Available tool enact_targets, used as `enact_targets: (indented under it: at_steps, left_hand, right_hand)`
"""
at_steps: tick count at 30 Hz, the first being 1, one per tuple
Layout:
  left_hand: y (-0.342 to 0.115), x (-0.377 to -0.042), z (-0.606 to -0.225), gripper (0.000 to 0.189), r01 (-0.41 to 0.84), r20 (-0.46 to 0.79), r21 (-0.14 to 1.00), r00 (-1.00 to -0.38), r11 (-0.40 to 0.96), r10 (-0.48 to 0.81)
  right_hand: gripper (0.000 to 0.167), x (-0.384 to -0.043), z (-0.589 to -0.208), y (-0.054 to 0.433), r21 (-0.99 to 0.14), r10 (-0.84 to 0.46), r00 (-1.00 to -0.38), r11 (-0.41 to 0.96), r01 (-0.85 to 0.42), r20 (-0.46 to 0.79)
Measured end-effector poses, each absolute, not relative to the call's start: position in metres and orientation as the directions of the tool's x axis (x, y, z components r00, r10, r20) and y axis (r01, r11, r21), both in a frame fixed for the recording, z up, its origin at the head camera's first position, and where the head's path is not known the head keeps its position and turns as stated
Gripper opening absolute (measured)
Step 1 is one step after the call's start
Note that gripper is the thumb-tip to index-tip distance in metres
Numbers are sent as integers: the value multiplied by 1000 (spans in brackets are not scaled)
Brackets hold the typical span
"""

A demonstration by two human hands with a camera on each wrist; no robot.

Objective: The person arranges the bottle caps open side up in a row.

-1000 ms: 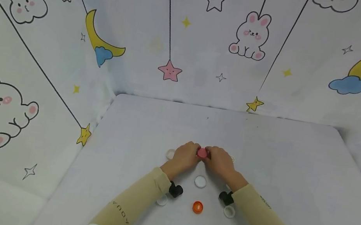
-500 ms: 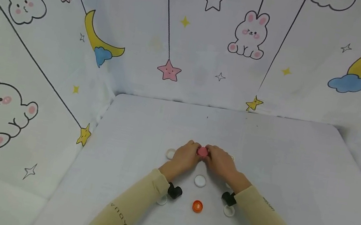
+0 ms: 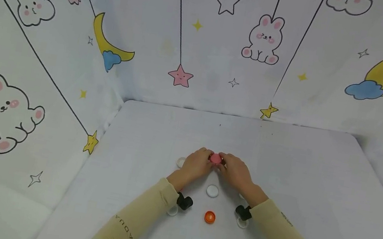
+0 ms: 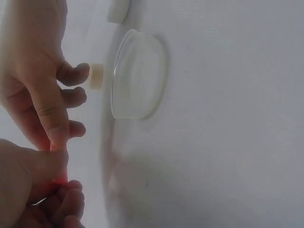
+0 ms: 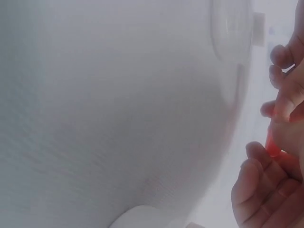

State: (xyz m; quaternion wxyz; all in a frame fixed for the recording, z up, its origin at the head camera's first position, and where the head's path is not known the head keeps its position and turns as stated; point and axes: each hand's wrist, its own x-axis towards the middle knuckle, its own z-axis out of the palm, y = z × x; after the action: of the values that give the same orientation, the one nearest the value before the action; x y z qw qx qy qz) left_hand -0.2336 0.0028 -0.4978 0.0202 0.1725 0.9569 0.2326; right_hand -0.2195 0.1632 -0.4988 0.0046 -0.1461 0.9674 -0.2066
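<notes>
A pinkish-red bottle cap (image 3: 216, 158) is held between both hands over the table's middle. The left hand (image 3: 197, 164) pinches its left side, and the right hand (image 3: 236, 171) pinches the right side. In the left wrist view, a strip of the red cap (image 4: 60, 179) shows between the thumbs and fingers; much of it is hidden. The right wrist view shows its red edge (image 5: 272, 146) beside the curled fingers. Closer to the person lies a round white cap (image 3: 212, 191), which looks clear and ribbed in the left wrist view.
An orange cap (image 3: 210, 217) lies hollow side up nearer the person. Pale round caps flank it, one on the left (image 3: 172, 210) and one on the right (image 3: 242, 222). A cream ring (image 3: 181, 162) sits beside the left hand. Patterned fabric walls (image 3: 203, 46) surround the white table (image 3: 299, 174).
Both hands have moved slightly away from the person with the red cap between them, and more of its face shows. The head view has shifted a little. The other caps stay put.
</notes>
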Motion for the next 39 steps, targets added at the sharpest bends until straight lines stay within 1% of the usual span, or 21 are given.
enact_targets:
  at_steps: [9,15,21,26,29,31,34,37,39]
  left_hand:
    - [3,-233,-498,39,360,52,415,-926,836,373]
    - [0,-233,-498,33,380,77,440,-919,814,387]
    - [-3,-234,-497,29,396,93,464,-912,793,400]
    - [-4,-233,-495,23,365,84,512,-922,777,377]
    - [-3,-233,-495,22,358,85,526,-925,772,371]
    - [-2,-232,-496,23,358,93,528,-926,770,367]
    - [-2,-232,-498,25,357,116,528,-929,770,351]
    - [-2,-232,-498,24,347,137,558,-934,753,329]
    - [-2,-232,-498,23,339,145,589,-937,734,317]
  right_hand:
    - [46,-217,-503,166,-389,-284,-956,875,-288,69]
    - [41,-214,-502,167,-386,-294,-950,868,-311,106]
    - [34,-213,-504,166,-432,-258,-961,858,-277,105]
    - [27,-212,-503,167,-475,-243,-956,829,-294,167]
    - [26,-211,-504,169,-485,-245,-948,816,-315,204]
    - [29,-211,-504,170,-499,-248,-944,803,-326,217]
    - [37,-209,-504,171,-515,-261,-937,785,-346,232]
    - [47,-208,-503,171,-513,-285,-921,768,-385,264]
    - [50,-208,-501,171,-503,-304,-908,759,-413,287]
